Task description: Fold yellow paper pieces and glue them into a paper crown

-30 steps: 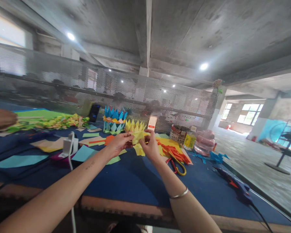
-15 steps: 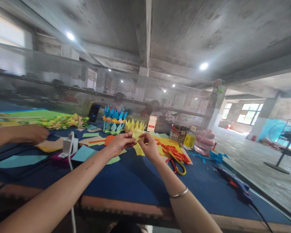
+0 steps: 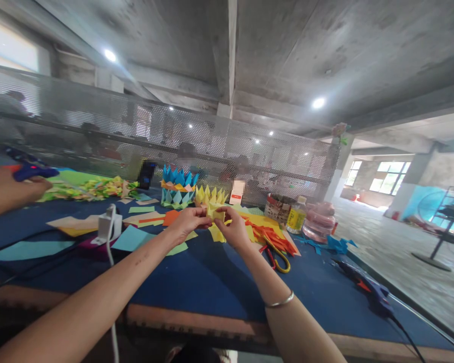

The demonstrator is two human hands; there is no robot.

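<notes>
Between my two hands is a small piece of yellow paper (image 3: 215,212), held above the table. My left hand (image 3: 189,223) pinches its left side and my right hand (image 3: 232,228) grips its right side; the fingertips partly cover it. Just behind stands a row of folded yellow paper points (image 3: 211,195). To its left is a tiered ring of folded blue and orange paper (image 3: 178,186). Yellow sheets (image 3: 218,234) and a heap of orange paper strips (image 3: 274,238) lie by my right hand. Scissors (image 3: 278,258) with red and yellow handles rest near my right forearm.
A glue gun (image 3: 366,287) lies at the table's right side. Behind it are a yellow-labelled bottle (image 3: 296,216) and a pink container (image 3: 318,222). A white plug adapter (image 3: 109,226) with a cable stands at left. At far left, a co-worker's hand (image 3: 18,189) holds a blue glue gun (image 3: 32,170).
The yellow paper has gone from a pointed shape to a squarer one between my fingers. My hands have barely moved. The co-worker's hand has risen and now shows a glue gun.
</notes>
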